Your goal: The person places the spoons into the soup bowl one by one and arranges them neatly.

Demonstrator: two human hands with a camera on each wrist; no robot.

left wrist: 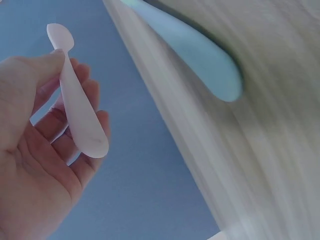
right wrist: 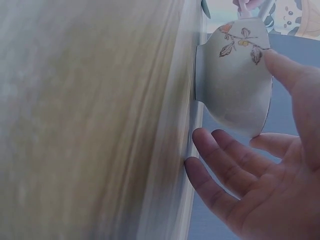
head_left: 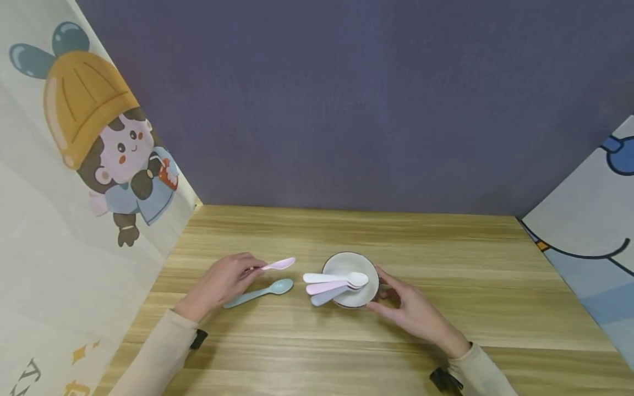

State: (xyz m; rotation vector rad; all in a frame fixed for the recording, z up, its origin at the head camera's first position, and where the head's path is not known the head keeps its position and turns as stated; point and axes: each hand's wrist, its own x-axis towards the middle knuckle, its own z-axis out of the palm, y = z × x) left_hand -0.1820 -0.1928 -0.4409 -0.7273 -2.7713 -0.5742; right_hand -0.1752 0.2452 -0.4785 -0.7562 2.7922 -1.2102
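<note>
My left hand (head_left: 224,280) pinches a pink spoon (head_left: 280,264) between thumb and fingers, its bowl end pointing right. In the left wrist view, the pink spoon (left wrist: 82,115) lies across the fingers, with the thumb near its neck. Just below that hand, a teal spoon (head_left: 267,290) lies on the table. My right hand (head_left: 413,308) holds a white bowl (head_left: 358,298) at its right side, thumb and index finger at the rim. The other fingers are spread below, apart from the bowl. A white spoon (head_left: 327,278), another pink spoon (head_left: 324,287) and a grey-blue spoon (head_left: 327,297) rest in the bowl, handles over its left rim.
The bowl stands on a wood-grain table (head_left: 446,247). A dark blue-grey panel (head_left: 346,110) rises behind the table. On the left is a pale wall with a cartoon figure (head_left: 124,148), and another printed panel (head_left: 574,214) is at the right.
</note>
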